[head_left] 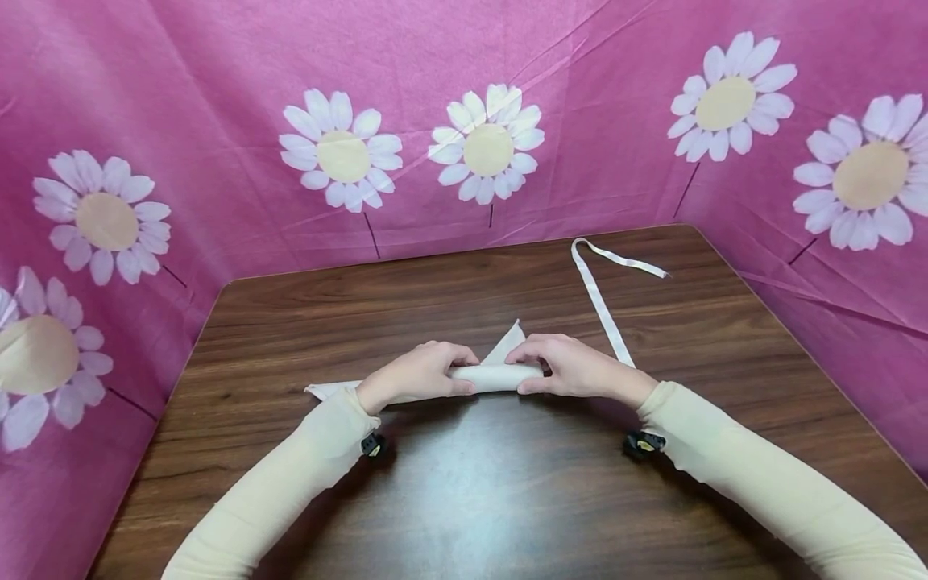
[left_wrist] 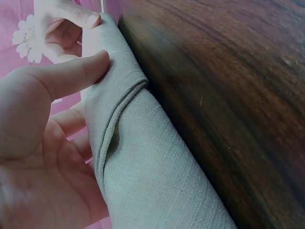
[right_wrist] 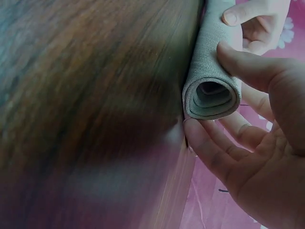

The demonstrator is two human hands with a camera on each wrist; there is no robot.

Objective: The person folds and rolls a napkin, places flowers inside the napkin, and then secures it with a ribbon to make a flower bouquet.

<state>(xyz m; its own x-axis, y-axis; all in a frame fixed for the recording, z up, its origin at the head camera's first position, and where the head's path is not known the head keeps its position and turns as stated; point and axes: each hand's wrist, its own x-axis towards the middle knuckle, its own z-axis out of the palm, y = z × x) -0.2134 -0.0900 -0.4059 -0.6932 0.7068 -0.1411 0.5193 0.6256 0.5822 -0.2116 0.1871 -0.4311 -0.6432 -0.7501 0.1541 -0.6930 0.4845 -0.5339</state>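
A pale woven cloth lies rolled into a tube on the table, with one pointed corner sticking up behind it and another out to the left. My left hand holds the roll left of its middle, thumb on the near side. At the right end, my right hand grips it between thumb and fingers. The right wrist view shows the roll's open end with several layers coiled inside. In the left wrist view, a folded edge slants across the roll.
Behind my right hand a narrow white ribbon runs toward the back of the brown wooden table, bending near the far edge. Whether it joins the cloth is hidden. A pink sheet with printed daisies hangs around the table's back and sides.
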